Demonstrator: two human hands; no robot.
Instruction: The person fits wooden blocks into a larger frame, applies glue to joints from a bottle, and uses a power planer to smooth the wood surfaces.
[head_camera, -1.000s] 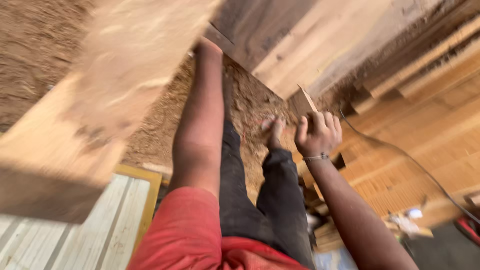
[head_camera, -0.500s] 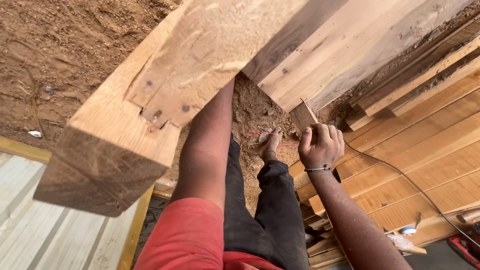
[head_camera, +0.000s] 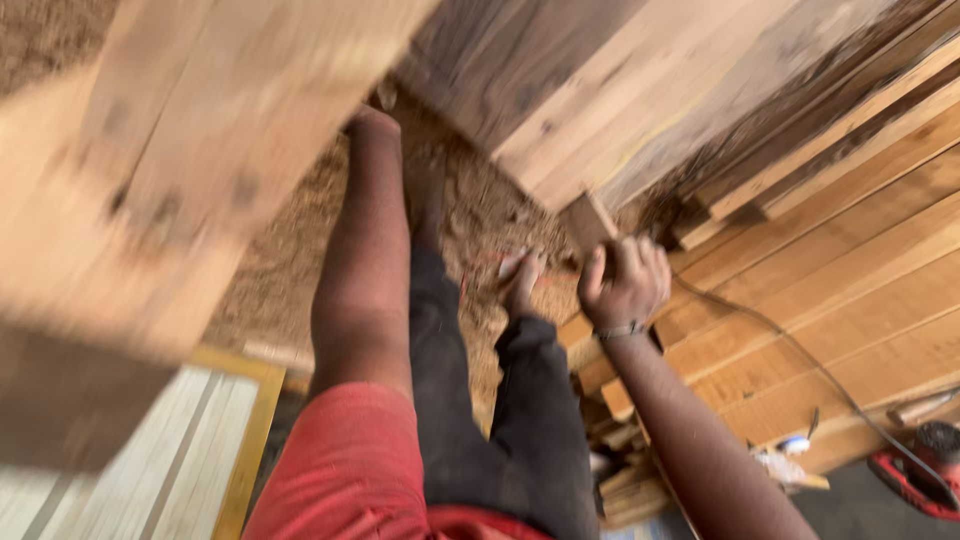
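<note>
Offcut (head_camera: 588, 222) above right hand (head_camera: 625, 283) (gripped)

Sawdust (head_camera: 290, 250) covered the ground. Stacked planks (head_camera: 850, 260) lay to the right, a yellow-edged white panel (head_camera: 190, 460) near left, daylight overall.

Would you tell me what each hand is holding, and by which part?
The right hand grips a board by its near end. The left hand is hidden behind the beam.

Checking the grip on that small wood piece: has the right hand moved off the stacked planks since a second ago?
No. The right hand stays closed on the small wood piece, at the same edge of the stacked planks.
</note>
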